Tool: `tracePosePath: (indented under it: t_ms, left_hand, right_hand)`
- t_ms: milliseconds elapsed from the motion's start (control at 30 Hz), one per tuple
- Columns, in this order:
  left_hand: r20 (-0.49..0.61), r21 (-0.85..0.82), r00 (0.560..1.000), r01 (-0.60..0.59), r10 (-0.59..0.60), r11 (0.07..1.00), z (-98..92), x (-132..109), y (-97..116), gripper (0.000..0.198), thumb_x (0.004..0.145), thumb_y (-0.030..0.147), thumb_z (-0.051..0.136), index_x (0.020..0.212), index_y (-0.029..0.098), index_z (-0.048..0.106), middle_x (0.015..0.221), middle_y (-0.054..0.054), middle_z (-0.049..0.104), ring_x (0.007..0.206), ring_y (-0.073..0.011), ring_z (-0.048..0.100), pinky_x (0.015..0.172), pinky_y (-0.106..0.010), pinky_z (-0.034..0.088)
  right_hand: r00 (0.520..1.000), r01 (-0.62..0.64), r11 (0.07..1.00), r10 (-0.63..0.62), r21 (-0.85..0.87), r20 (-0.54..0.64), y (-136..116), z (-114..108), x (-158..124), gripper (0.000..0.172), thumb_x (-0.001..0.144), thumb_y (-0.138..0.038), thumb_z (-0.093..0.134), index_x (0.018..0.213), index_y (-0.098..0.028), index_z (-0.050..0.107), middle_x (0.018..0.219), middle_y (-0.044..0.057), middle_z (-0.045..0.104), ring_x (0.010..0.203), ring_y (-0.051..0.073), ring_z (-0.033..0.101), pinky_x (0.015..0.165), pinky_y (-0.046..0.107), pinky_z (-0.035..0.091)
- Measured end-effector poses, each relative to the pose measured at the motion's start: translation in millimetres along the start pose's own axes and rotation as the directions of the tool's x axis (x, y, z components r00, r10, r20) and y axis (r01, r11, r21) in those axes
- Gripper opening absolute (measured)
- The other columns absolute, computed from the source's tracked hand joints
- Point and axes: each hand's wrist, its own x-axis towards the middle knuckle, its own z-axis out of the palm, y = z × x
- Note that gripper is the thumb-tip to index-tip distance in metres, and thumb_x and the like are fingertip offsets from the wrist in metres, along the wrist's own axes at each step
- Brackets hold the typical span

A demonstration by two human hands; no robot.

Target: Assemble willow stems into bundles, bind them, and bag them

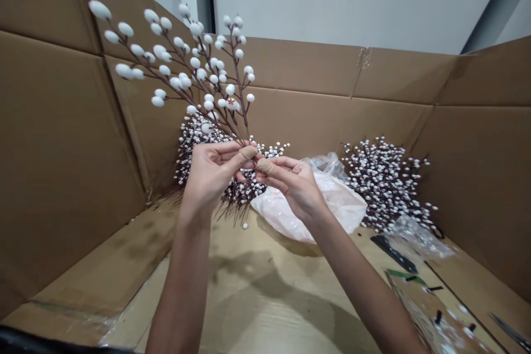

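Observation:
I hold up an artificial branch of white berries [194, 66] on dark brown twigs, fanning up and to the left. My left hand [211, 174] grips the base of the stems, its thumb wrapped in tan tape. My right hand [294, 180] pinches the same stem base from the right, with tape on its forefinger. Both hands meet at the centre of the view above a cardboard floor.
Tall cardboard walls [62, 149] enclose the space. A pile of white-berry branches [207, 160] lies behind my hands and another pile [385, 182] to the right. A white plastic bag [332, 204] sits between them. Clear wrapping and dark ties [394, 254] lie at right.

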Motion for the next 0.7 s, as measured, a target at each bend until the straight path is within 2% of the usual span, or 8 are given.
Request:
tracePosePath:
  t_ms: [33, 100, 167, 233, 333, 467, 600, 700]
  left_hand:
    - [0.002, -0.001, 1.000, 0.000, 0.000, 1.000, -3.3, 1.6, -0.6, 0.013, 0.068, 0.026, 0.079, 0.073, 0.014, 0.076, 0.071, -0.006, 0.076, 0.060, -0.0128, 0.070, 0.037, -0.010, 0.043]
    - [-0.011, 0.011, 1.000, 0.006, -0.006, 1.000, -10.2, 4.2, -1.3, 0.012, 0.069, 0.026, 0.078, 0.072, 0.015, 0.076, 0.070, -0.006, 0.075, 0.061, -0.0128, 0.070, 0.036, -0.009, 0.041]
    - [-0.040, 0.028, 0.999, 0.015, -0.014, 1.000, -17.2, 5.6, -1.1, 0.012, 0.069, 0.027, 0.078, 0.072, 0.015, 0.076, 0.070, -0.006, 0.075, 0.062, -0.0125, 0.070, 0.036, -0.009, 0.040]
    - [-0.073, 0.043, 0.997, 0.016, -0.013, 0.999, -23.9, 6.1, -0.4, 0.013, 0.069, 0.027, 0.079, 0.073, 0.016, 0.076, 0.070, -0.006, 0.075, 0.061, -0.0119, 0.069, 0.036, -0.009, 0.039]
    - [-0.109, 0.072, 0.994, 0.012, -0.004, 0.997, -33.0, 5.8, 0.7, 0.014, 0.069, 0.028, 0.079, 0.074, 0.015, 0.076, 0.071, -0.006, 0.074, 0.060, -0.0114, 0.068, 0.035, -0.010, 0.037]
    - [-0.126, 0.096, 0.992, 0.018, -0.006, 0.995, -43.8, 5.1, 2.2, 0.014, 0.068, 0.029, 0.079, 0.074, 0.016, 0.076, 0.072, -0.007, 0.074, 0.061, -0.0123, 0.067, 0.035, -0.011, 0.037]
    - [-0.109, 0.124, 0.994, 0.034, -0.021, 0.992, -52.5, 4.6, 4.2, 0.015, 0.067, 0.029, 0.079, 0.073, 0.016, 0.076, 0.069, -0.007, 0.075, 0.060, -0.0143, 0.068, 0.034, -0.013, 0.037]
    - [-0.092, 0.134, 0.995, 0.058, -0.046, 0.989, -55.6, 4.0, 5.7, 0.017, 0.066, 0.031, 0.079, 0.076, 0.016, 0.076, 0.070, -0.008, 0.075, 0.061, -0.0158, 0.069, 0.034, -0.014, 0.037]
  right_hand:
    - [0.999, -0.026, 1.000, 0.026, -0.001, 0.024, -1.4, -4.0, 5.6, 0.013, 0.065, -0.022, 0.080, 0.071, -0.013, 0.073, 0.074, 0.006, 0.073, 0.065, 0.015, 0.069, 0.074, 0.030, 0.058]
    - [0.996, -0.087, 0.996, 0.087, -0.011, -0.012, -2.6, -15.4, 22.1, 0.010, 0.075, -0.022, 0.073, 0.072, -0.012, 0.072, 0.073, 0.007, 0.072, 0.069, 0.016, 0.069, 0.078, 0.030, 0.058]
    - [0.974, -0.156, 0.987, 0.147, -0.044, -0.170, 2.0, -29.4, 43.3, 0.021, 0.086, -0.022, 0.061, 0.069, -0.013, 0.068, 0.073, 0.007, 0.071, 0.072, 0.014, 0.068, 0.079, 0.027, 0.057]
    - [0.945, -0.222, 0.972, 0.197, -0.072, -0.260, 14.5, -42.2, 64.9, 0.027, 0.092, -0.018, 0.053, 0.067, -0.013, 0.064, 0.071, 0.006, 0.068, 0.070, 0.011, 0.066, 0.077, 0.024, 0.057]
    - [0.901, -0.368, 0.920, 0.315, -0.139, -0.299, 43.9, -52.3, 90.8, 0.015, 0.092, -0.017, 0.054, 0.082, -0.010, 0.063, 0.076, 0.004, 0.065, 0.068, 0.011, 0.064, 0.068, 0.026, 0.056]
    - [0.871, -0.463, 0.852, 0.387, -0.245, -0.303, 79.2, -46.2, 117.0, 0.024, 0.092, -0.030, 0.057, 0.109, -0.012, 0.059, 0.101, 0.006, 0.063, 0.082, 0.014, 0.064, 0.069, 0.030, 0.056]
    - [0.874, -0.479, 0.808, 0.404, -0.343, -0.269, 95.7, -29.3, 145.0, 0.027, 0.092, -0.029, 0.057, 0.113, -0.013, 0.058, 0.107, 0.008, 0.062, 0.088, 0.016, 0.063, 0.074, 0.033, 0.055]
    - [0.898, -0.440, 0.801, 0.385, -0.405, -0.213, 101.7, -18.5, 159.1, 0.029, 0.092, -0.030, 0.057, 0.115, -0.014, 0.057, 0.112, 0.008, 0.061, 0.092, 0.018, 0.063, 0.077, 0.036, 0.055]
